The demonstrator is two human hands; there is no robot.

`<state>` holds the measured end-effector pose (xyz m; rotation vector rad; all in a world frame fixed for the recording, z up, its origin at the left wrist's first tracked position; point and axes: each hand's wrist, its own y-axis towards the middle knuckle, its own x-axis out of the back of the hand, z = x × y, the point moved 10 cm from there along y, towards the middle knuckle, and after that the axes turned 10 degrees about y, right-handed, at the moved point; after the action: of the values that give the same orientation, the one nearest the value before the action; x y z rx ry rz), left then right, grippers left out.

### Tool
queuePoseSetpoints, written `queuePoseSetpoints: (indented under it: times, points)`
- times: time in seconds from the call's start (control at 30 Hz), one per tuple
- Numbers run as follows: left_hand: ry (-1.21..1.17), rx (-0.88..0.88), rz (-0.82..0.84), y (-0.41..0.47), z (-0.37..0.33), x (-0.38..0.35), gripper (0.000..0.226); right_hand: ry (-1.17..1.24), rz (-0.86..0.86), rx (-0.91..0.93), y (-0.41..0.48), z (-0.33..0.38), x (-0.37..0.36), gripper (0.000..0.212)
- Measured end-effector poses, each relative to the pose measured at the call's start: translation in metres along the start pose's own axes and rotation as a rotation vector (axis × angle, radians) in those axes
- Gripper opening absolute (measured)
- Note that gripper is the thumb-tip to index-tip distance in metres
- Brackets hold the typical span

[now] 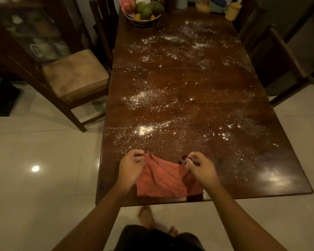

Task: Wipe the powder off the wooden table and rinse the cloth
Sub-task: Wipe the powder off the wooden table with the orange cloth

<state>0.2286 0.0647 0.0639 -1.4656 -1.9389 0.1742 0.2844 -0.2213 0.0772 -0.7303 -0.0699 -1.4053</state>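
A dark wooden table (pixel 198 84) stretches away from me, scattered with white powder (pixel 143 130) in patches from near edge to far end. An orange-red cloth (pixel 163 180) hangs over the table's near edge, held up by its top corners. My left hand (pixel 130 165) pinches the cloth's left corner. My right hand (pixel 199 165) pinches the right corner. Both hands hover just above the tabletop, and the cloth sags in folds between them.
A fruit basket (pixel 143 20) with green and orange fruit stands at the far end, with a yellow mug (pixel 232 11) to its right. A cushioned chair (pixel 74 75) stands at the left, another dark chair (pixel 279 57) at the right. Pale floor tiles (pixel 34 160) surround the table.
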Motion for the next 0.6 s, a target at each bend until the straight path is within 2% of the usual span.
queuePoseSetpoints:
  times: [0.1, 0.2, 0.27, 0.37, 0.47, 0.57, 0.6]
  points:
    - [0.247, -0.041, -0.027, -0.005, 0.007, 0.005, 0.041, -0.298, -0.011, 0.096, -0.005, 0.025, -0.009, 0.033]
    - [0.494, -0.025, -0.001, -0.020, 0.017, 0.003, 0.045, -0.457, 0.190, 0.271, -0.010, 0.052, -0.050, 0.042]
    - [0.530, -0.058, 0.009, -0.031, 0.019, -0.002, 0.044, -0.567, 0.348, 0.363, -0.011, 0.056, -0.084, 0.049]
    - [0.510, -0.047, -0.019, -0.044, 0.026, -0.005, 0.049, -0.653, 0.489, 0.450, -0.008, 0.060, -0.120, 0.052]
    - [0.434, 0.071, -0.030, -0.049, 0.049, -0.005, 0.058, -0.780, 0.583, 0.531, -0.002, 0.068, -0.145, 0.060]
    - [0.523, 0.199, -0.017, -0.055, 0.070, -0.009, 0.072, -0.897, 0.752, 0.549, -0.002, 0.065, -0.165, 0.066]
    - [0.531, 0.231, -0.003, -0.058, 0.074, -0.013, 0.068, -0.911, 0.792, 0.560, -0.004, 0.064, -0.169, 0.065]
